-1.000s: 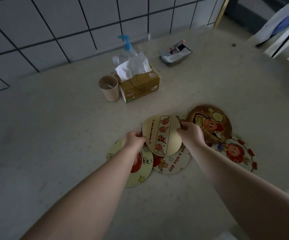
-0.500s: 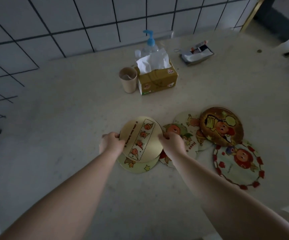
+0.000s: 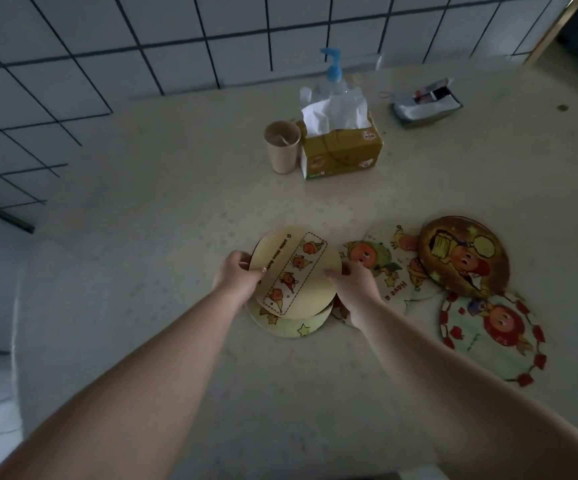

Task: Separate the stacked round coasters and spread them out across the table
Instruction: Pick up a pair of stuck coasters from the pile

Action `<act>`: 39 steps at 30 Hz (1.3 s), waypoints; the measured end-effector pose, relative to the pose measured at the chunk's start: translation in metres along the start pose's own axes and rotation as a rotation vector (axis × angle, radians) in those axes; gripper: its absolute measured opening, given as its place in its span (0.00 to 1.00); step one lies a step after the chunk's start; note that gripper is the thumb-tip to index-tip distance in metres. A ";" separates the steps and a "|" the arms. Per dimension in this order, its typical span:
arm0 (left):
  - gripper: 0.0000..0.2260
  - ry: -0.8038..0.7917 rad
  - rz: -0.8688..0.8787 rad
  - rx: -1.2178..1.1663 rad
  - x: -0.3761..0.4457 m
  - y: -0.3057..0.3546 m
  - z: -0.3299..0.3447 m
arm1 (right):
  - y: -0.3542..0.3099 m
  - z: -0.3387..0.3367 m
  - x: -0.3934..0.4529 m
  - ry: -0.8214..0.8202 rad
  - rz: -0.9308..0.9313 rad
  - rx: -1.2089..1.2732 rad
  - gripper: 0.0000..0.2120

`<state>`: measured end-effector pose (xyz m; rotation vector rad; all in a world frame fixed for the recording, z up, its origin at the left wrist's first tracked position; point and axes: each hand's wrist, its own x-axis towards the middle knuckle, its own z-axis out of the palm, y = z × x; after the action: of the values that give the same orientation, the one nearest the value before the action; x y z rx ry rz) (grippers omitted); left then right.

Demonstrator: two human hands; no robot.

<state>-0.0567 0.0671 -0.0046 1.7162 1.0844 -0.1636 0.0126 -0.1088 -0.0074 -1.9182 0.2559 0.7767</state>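
Presently, left hand (image 3: 237, 277) and right hand (image 3: 355, 287) grip the yellow coaster (image 3: 294, 271) above one star-printed coaster (image 3: 294, 325); four coasters apparently spread, partly overlapping.

The top coaster (image 3: 296, 271) hides most of the coaster below (image 3: 294, 327). The small print on it is not readable (too blurred). The right hand (image 3: 356, 289) covers part of another coaster (image 3: 367, 258).

Cream coaster (image 3: 389, 271), right of centre: "Have a", the rest hidden under the right hand (image 3: 356, 289)
Yellow coaster (image 3: 296, 271), centre: small line of print, too blurred to read
Tissue box (image 3: 341, 152), upper centre: marks unreadable
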 end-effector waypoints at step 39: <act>0.11 -0.106 0.091 -0.520 -0.059 -0.161 -0.383 | -0.068 0.332 -0.230 -0.021 -0.149 0.481 0.10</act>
<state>-0.3523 0.3513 0.0865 1.2693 0.8734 0.0808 -0.2649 0.1760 0.0901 -1.4555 0.2570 0.5735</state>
